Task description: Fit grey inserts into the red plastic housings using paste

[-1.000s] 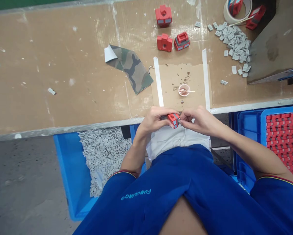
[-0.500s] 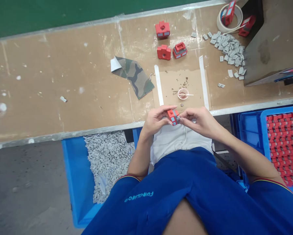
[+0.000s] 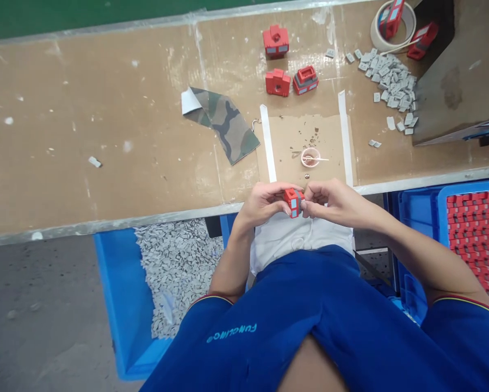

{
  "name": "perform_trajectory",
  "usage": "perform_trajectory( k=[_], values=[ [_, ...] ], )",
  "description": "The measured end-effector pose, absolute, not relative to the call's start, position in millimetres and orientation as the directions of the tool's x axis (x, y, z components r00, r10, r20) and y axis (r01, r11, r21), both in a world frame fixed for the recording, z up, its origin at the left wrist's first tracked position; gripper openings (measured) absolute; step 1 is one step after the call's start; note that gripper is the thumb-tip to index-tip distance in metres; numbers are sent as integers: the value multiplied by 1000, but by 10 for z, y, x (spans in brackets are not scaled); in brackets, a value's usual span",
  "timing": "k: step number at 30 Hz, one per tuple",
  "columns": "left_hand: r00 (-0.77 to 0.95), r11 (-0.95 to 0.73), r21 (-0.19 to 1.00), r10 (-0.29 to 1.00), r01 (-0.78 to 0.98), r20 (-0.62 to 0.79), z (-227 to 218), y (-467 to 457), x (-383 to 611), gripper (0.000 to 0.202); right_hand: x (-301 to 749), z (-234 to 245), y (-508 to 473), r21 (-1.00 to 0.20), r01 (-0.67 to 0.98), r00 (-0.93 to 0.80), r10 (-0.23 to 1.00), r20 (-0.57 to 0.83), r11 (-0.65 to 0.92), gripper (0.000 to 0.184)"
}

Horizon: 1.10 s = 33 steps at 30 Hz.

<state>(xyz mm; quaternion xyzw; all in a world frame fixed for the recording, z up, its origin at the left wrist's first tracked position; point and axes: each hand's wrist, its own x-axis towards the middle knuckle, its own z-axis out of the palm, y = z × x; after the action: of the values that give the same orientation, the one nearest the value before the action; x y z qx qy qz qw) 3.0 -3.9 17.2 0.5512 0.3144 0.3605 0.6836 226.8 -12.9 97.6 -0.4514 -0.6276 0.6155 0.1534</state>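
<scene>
A small red block with grey panels point(image 3: 293, 201) sits between both my hands, just over the near edge of the brown workbench point(image 3: 105, 136). My left hand point(image 3: 264, 202) curls round its left side. My right hand point(image 3: 334, 201) pinches its right side with the fingertips. Straight ahead on a taped cardboard mat point(image 3: 307, 139) stands a small round cup point(image 3: 310, 157) with a stick lying across it.
Three red blocks point(image 3: 290, 81) stand farther back, with a heap of grey chips point(image 3: 393, 81) and a tape roll point(image 3: 395, 24) at the back right. A camouflage cloth point(image 3: 223, 122) lies to the left. Blue bins hold grey chips point(image 3: 174, 267) at left and red blocks point(image 3: 478, 234) at right.
The red block has turned a little between my fingers and my hands stay at the bench edge. The camera view shifted slightly.
</scene>
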Motion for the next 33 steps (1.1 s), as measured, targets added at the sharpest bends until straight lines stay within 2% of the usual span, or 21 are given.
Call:
perform_trajectory(
  k=[4,7,11,16,21,27,30,33],
  values=[
    [514,66,987,857,-149,21,168,-47,-6,52,2219,971,-185,-925,376,-523,813,-256,-49,18],
    [519,11,994,853,-113,50,172,-51,-32,49,2183,955,-240,-938,346,-524,823,-220,-30,21],
    [528,23,991,848,-131,50,187,-52,-35,48,2185,966,-288,-925,370,-490,828,-274,-88,22],
    [573,184,968,818,-170,-55,215,-33,-10,51,2258,995,-231,-906,362,-530,750,-395,-220,18],
    [593,212,959,803,-188,-62,250,-29,-5,51,2255,957,-162,-894,376,-547,721,-426,-243,15],
    [574,207,960,817,-187,-65,194,-39,-21,45,2209,937,-169,-895,390,-515,754,-408,-218,10],
    [584,228,946,810,-228,-55,156,-41,-6,48,2271,1041,-158,-910,365,-580,717,-387,-196,12],
    [451,197,925,892,-326,-31,115,-88,57,57,2287,1120,-239,-942,320,-572,772,-277,-101,17]
  ],
)
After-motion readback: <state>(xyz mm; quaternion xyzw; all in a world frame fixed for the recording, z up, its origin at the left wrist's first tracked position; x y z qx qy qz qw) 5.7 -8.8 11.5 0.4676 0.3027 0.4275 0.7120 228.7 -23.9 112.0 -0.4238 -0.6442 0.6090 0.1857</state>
